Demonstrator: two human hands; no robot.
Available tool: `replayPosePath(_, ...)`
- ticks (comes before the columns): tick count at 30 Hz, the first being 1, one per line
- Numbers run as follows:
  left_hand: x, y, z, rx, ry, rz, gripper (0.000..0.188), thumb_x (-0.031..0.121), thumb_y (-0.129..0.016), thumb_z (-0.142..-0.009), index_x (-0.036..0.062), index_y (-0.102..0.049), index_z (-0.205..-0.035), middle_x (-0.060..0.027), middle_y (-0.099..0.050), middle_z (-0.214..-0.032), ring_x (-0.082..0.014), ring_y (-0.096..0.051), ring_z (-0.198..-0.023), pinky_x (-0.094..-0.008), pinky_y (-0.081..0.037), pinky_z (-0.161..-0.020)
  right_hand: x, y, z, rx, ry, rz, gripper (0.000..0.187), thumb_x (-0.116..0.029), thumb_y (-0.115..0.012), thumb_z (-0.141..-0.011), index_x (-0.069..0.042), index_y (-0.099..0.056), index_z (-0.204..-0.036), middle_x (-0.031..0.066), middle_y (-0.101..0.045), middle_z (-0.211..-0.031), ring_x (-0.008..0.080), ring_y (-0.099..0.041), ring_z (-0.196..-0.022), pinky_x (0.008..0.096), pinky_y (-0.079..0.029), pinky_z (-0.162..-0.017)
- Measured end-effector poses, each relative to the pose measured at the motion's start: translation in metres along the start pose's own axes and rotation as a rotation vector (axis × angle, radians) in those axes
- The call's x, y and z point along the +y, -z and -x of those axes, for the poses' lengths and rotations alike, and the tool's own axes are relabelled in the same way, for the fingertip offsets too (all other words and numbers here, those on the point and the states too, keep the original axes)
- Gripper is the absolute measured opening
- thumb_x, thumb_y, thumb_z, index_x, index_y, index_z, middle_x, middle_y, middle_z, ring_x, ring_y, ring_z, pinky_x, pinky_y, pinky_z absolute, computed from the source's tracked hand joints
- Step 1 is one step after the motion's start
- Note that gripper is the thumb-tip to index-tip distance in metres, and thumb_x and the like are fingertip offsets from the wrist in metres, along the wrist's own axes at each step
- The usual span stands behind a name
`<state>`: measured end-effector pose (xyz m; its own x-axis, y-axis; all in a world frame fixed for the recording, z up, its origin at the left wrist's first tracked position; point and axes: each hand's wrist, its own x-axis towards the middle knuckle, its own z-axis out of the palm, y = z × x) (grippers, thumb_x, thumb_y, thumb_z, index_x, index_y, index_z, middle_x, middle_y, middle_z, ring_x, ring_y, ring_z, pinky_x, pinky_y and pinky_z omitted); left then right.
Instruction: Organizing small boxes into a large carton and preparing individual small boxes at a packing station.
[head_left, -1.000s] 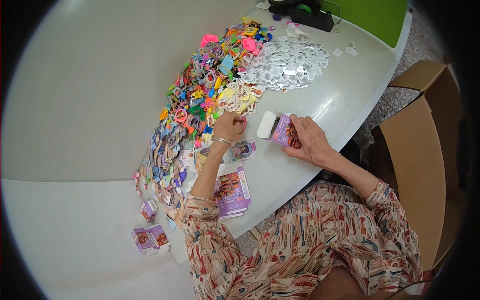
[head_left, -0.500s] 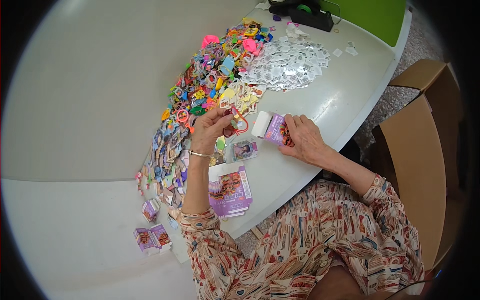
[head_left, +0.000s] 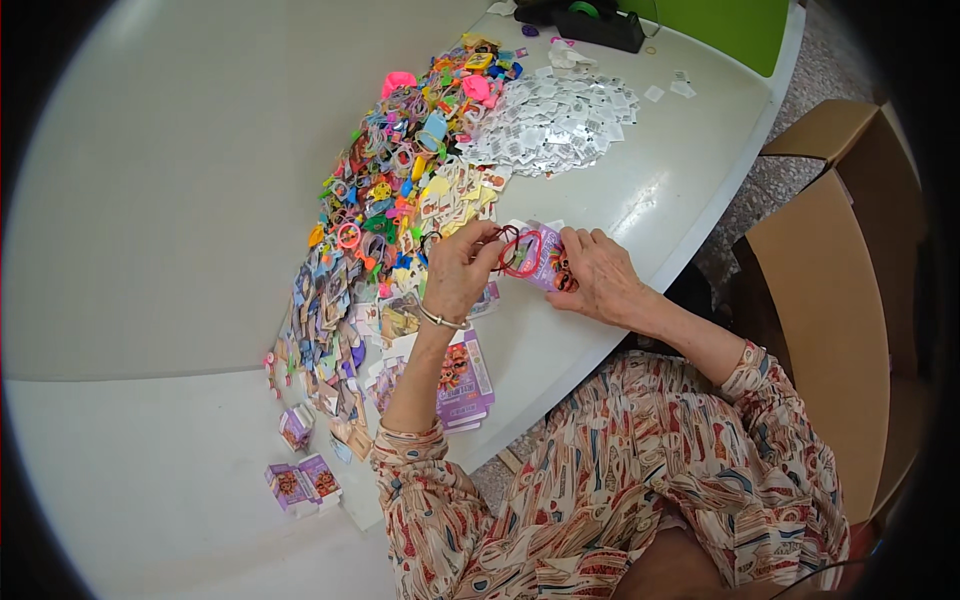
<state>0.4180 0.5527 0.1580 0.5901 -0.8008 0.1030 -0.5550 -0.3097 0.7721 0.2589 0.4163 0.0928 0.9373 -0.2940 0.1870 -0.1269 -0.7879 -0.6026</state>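
Cloth [head_left: 640, 440] with a busy print covers the lap, on the near side of the purple box [head_left: 551, 266]. Nearer than that box and to its left lie flat purple cartons [head_left: 463, 390], several overlapping, too tightly to count; farther left of it are small purple boxes [head_left: 287, 485], two or perhaps three. One brown carton [head_left: 820, 280] stands to its right, off the tabletop [head_left: 640, 200]. The purple box itself, just one, is in the right hand [head_left: 603, 278], gripped along its side; it looks light, thin-walled and easily crushed, best held gently by its edges. The left hand [head_left: 460, 275] pinches red loops [head_left: 520, 275] at the box's left end, perhaps two or three; they seem soft, springy and nearly weightless, best taken by a strand. Beyond the box, to the left, spread yellowish cards [head_left: 450, 200], then colourful trinkets [head_left: 385, 190], both past counting. Farther beyond it come one heap of white packets [head_left: 555, 125], uncountable singly, then one black tape dispenser [head_left: 605, 28] and one green panel [head_left: 720, 30]
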Motion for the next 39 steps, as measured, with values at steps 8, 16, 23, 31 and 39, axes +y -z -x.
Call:
replayPosePath(8,-0.002,-0.004,0.005,0.098,-0.408,-0.489,0.013,0.005,-0.068,-0.082,0.0018,-0.069,-0.095,-0.0058,-0.066,-0.096,-0.0141,-0.063,-0.083,-0.0242,-0.05,-0.071,-0.004,0.005,0.002,-0.007,0.006,-0.048,0.073,-0.036,-0.081,-0.063,0.003,-0.042,-0.11,0.0202,-0.056,-0.094,0.036,-0.056,-0.085,0.042,-0.047,-0.076)
replayPosePath(16,0.015,0.018,0.005,0.266,0.097,0.44,0.013,0.012,-0.061,-0.091,0.0013,-0.066,-0.097,-0.0043,-0.067,-0.087,-0.0125,-0.065,-0.073,-0.0242,-0.052,-0.064,0.01,0.001,0.003,0.039,-0.012,-0.054,0.077,-0.036,-0.08,-0.065,0.005,-0.04,-0.116,0.0212,-0.055,-0.097,0.036,-0.055,-0.088,0.0425,-0.047,-0.078)
replayPosePath(23,0.013,0.025,0.013,0.264,0.147,0.533,0.017,0.013,-0.061,-0.092,-0.0004,-0.065,-0.101,-0.0065,-0.068,-0.086,-0.0122,-0.066,-0.072,-0.0235,-0.053,-0.063,0.01,0.001,0.002,0.027,0.002,-0.083,0.082,-0.038,-0.078,-0.066,0.007,-0.039,-0.122,0.022,-0.055,-0.101,0.0367,-0.054,-0.091,0.0429,-0.047,-0.081)
replayPosePath(31,0.022,0.005,0.001,0.117,0.099,0.439,0.012,0.007,-0.063,-0.088,-0.0001,-0.068,-0.097,-0.0068,-0.068,-0.085,-0.0132,-0.065,-0.071,-0.0235,-0.052,-0.06,0.008,0.001,0.002,0.015,0.006,-0.071,0.084,-0.038,-0.079,-0.065,0.008,-0.039,-0.123,0.023,-0.055,-0.103,0.0374,-0.054,-0.092,0.043,-0.047,-0.081)
replayPosePath(39,0.013,-0.029,0.002,0.234,-0.294,-0.181,0.009,0.004,-0.069,-0.079,0.0023,-0.067,-0.087,-0.0106,-0.06,-0.098,-0.0222,-0.061,-0.081,-0.0315,-0.048,-0.068,0.009,0.001,0.005,0.038,-0.008,-0.074,0.081,-0.035,-0.08,-0.065,0.006,-0.039,-0.121,0.0222,-0.055,-0.1,0.0373,-0.055,-0.093,0.0431,-0.047,-0.081)
